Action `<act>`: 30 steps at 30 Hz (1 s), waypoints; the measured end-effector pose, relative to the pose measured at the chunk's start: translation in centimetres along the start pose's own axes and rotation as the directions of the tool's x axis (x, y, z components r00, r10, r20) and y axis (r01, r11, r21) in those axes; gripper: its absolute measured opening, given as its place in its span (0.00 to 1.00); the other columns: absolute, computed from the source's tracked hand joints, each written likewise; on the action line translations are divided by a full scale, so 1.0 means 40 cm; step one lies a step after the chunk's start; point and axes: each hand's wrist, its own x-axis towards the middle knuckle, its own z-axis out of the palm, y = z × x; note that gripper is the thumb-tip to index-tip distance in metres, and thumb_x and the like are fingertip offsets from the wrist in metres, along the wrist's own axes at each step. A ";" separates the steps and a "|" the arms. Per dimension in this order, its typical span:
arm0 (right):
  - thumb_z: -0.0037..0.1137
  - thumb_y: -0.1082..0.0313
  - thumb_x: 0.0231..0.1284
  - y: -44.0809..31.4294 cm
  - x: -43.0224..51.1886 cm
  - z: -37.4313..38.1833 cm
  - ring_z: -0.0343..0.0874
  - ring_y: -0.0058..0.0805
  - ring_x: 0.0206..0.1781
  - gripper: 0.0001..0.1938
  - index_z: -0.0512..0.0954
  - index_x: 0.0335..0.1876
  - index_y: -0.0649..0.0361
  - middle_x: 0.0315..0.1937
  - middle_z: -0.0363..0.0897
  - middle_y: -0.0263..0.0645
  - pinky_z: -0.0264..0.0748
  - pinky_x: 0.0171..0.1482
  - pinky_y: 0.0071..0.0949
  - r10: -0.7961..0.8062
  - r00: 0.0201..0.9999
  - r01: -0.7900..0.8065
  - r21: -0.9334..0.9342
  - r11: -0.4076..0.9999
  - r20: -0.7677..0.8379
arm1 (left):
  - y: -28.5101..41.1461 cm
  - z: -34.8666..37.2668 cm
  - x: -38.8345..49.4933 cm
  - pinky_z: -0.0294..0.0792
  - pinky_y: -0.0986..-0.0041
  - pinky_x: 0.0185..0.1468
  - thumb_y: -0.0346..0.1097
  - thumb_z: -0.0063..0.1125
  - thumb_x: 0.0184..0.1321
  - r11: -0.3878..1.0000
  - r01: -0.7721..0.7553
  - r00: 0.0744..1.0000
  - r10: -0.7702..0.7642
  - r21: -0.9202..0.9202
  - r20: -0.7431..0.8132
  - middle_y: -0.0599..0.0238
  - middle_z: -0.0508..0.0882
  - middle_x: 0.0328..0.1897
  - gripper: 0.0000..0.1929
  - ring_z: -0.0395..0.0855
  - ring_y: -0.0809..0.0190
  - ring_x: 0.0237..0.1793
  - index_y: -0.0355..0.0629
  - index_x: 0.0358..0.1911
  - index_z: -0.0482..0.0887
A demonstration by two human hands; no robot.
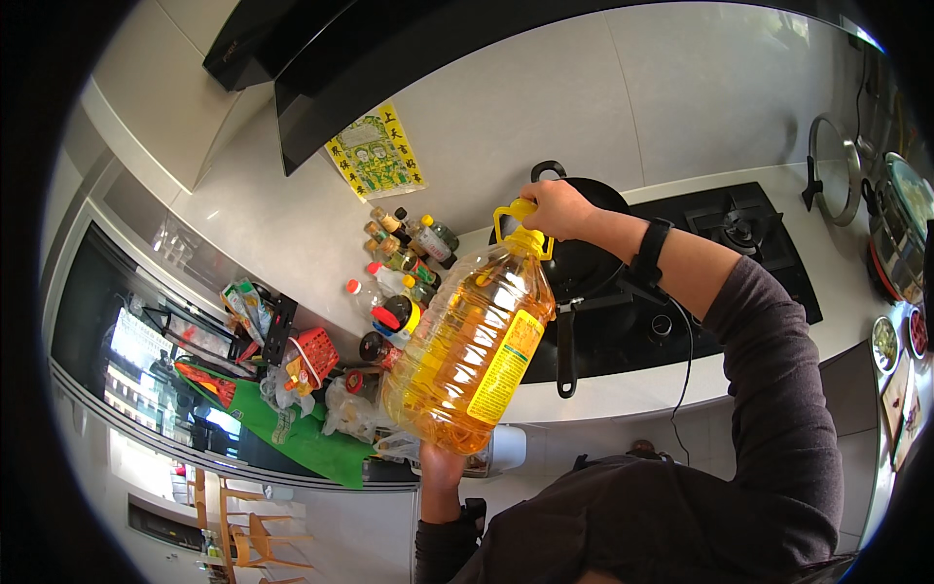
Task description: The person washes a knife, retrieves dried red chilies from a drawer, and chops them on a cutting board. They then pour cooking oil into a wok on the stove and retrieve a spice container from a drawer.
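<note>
A large clear plastic jug of yellow cooking oil [467, 350], with a yellow label, is held tilted in front of me, its neck towards the stove. My right hand [558, 210] is at the yellow cap and handle by the neck. Beneath the jug's base, my left hand [441, 463] supports it, its fingers mostly hidden. Behind the neck, a black wok [598, 266] sits on the black gas hob [678, 336], partly covered by my right hand and forearm. Whether oil is flowing cannot be seen.
Several seasoning bottles [408, 248] stand left of the jug against the wall. A red plastic basket [317, 355] and a green bag [292, 431] lie further left. At the right are a glass lid [839, 171], a pot [901, 233] and a bowl of chopped food [884, 344]. A range hood [408, 44] hangs above.
</note>
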 end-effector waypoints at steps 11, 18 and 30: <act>0.59 0.63 0.45 -0.017 0.004 -0.023 0.80 0.48 0.42 0.14 0.79 0.38 0.59 0.35 0.82 0.48 0.77 0.46 0.40 -0.166 0.978 0.153 -0.102 0.983 -0.128 | -0.048 0.040 0.013 0.56 0.54 0.71 0.58 0.30 0.71 0.996 0.000 0.998 0.007 -0.092 0.069 0.61 0.61 0.73 0.32 0.62 0.52 0.70 0.48 0.71 0.53; 0.58 0.66 0.46 -0.109 -0.011 -0.085 0.80 0.48 0.41 0.12 0.80 0.39 0.56 0.34 0.82 0.46 0.77 0.45 0.40 -0.263 0.942 0.252 -0.082 0.964 -0.208 | -0.131 0.089 0.055 0.57 0.55 0.70 0.58 0.34 0.70 0.959 0.122 0.989 -0.095 -0.255 0.116 0.64 0.64 0.71 0.30 0.63 0.54 0.69 0.50 0.69 0.58; 0.60 0.71 0.42 -0.198 -0.109 -0.099 0.80 0.50 0.34 0.12 0.79 0.37 0.61 0.28 0.81 0.49 0.77 0.41 0.40 -0.480 0.851 0.493 0.005 0.870 -0.214 | -0.192 0.117 0.026 0.64 0.45 0.62 0.64 0.37 0.66 0.959 -0.041 0.999 0.031 -0.279 -0.042 0.63 0.68 0.68 0.33 0.68 0.49 0.65 0.51 0.68 0.61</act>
